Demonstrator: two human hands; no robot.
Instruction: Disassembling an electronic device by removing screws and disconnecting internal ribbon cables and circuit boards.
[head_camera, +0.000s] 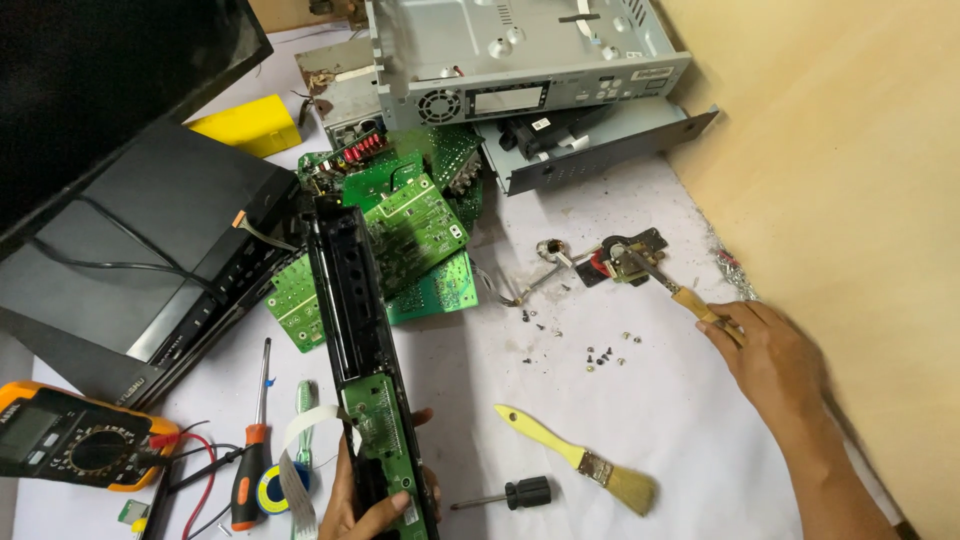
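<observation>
Left hand (375, 495) fingers pinch the long black panel (350, 310) with its green board, angled over the counter (600, 420). Right hand (770, 350) fingers wrap a wooden-handled tool (670, 285), probably a brush, touching small black part (625, 255).

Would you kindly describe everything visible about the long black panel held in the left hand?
The long black panel looks like plastic, narrow and slotted, with a green circuit board fixed along its near end and a white ribbon cable beside it. It runs lengthwise away from the person, its far end over the pile of green boards. The left hand grips its near end.
</observation>
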